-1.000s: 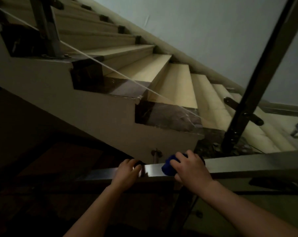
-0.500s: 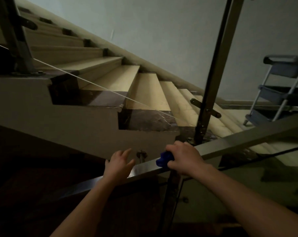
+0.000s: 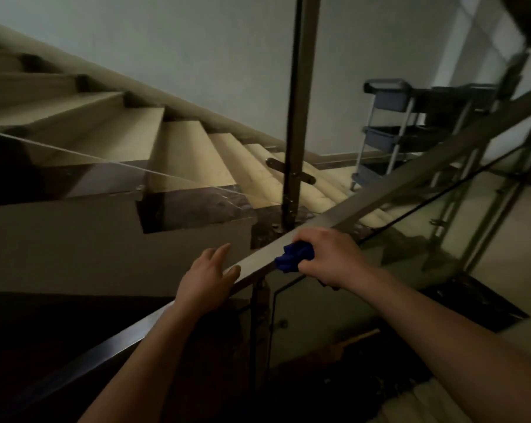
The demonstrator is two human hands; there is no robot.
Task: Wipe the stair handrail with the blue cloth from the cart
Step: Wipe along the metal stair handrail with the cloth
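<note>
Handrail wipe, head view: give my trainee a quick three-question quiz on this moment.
1. True or false: the right hand presses the cloth on the handrail.
2. The left hand is: A) gripping the cloth, B) open at the handrail, C) on the cart.
3. Where does the cart stand?

Key: 1 true. 2 B. 3 At the foot of the stairs, by the wall, beyond the handrail.
</note>
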